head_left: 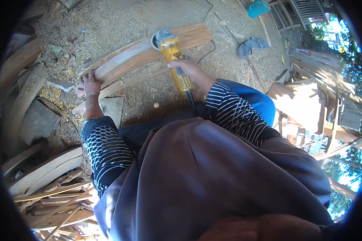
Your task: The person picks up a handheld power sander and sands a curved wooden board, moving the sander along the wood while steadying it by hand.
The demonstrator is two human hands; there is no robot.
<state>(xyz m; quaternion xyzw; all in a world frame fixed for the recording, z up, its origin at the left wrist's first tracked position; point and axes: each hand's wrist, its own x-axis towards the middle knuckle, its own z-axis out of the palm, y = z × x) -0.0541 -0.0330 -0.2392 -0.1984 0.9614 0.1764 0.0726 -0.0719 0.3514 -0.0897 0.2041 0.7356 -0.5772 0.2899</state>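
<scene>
A curved wooden plank (126, 64) lies across the ground in front of me, its left end nearest my body. My left hand (89, 85) grips that left end, with fingers over the top edge. Wrapped round the body of a yellow angle grinder (171, 50) is my right hand (185, 67). The grinder's grey head and disc are at the plank's upper face, right of its middle; whether the disc touches the wood I cannot tell. A dark cord leaves the grinder's rear end towards my lap.
Wood shavings cover the ground. Curved timbers (24, 100) and a pile of wood scraps (60, 209) lie at the left. A teal container (258, 8) stands at the upper right, with a grey object (253, 47) below it. Boards (297, 100) lean at the right.
</scene>
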